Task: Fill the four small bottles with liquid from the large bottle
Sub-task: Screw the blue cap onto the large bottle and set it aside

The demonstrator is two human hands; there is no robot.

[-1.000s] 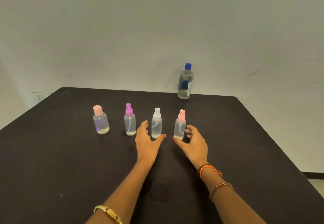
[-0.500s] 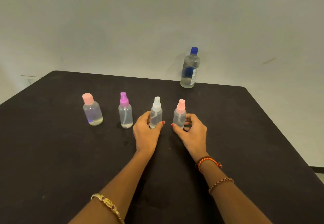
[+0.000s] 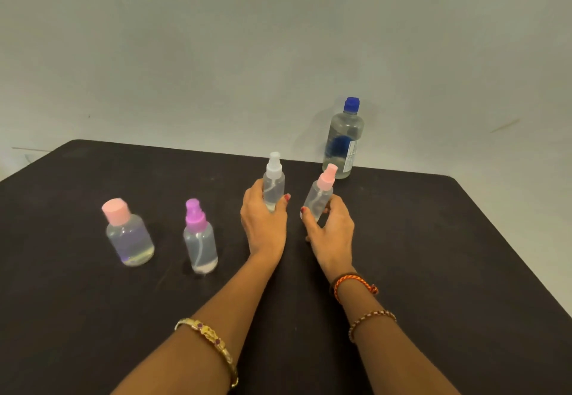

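Your left grip (image 3: pixel 263 221) is wrapped around the small bottle with the white top (image 3: pixel 273 183). Your fingers and thumb curl around its lower half, and it stands straight up. Your right grip (image 3: pixel 329 227) pinches the small bottle with the light pink spray top (image 3: pixel 318 196). That bottle leans, with its top tipped to the right.

Half a second ago both of these bottles stood on the tabletop (image 3: pixel 464 255) with your fingers just closing on them. Now they look lifted up a little, and the pink-topped one has tipped over to a slant. The other bottles have not been touched.

There are four small bottles in all. Two are in your hands. Two stand on the tabletop to the left: one with a purple spray top (image 3: pixel 199 240) and, further left, a rounder one with a flat pink cap (image 3: pixel 128 233). Both look partly filled with clear liquid. They stand apart from each other and apart from your left hand.

There is one large bottle (image 3: pixel 345 140). It has a blue cap and stands at the far edge of the tabletop, behind your right hand, with its cap on.

You wear one gold bracelet (image 3: pixel 210 342) on your left arm and two thread bands (image 3: pixel 356 284) on your right arm. A plain grey wall (image 3: pixel 216 54) is behind the tabletop.
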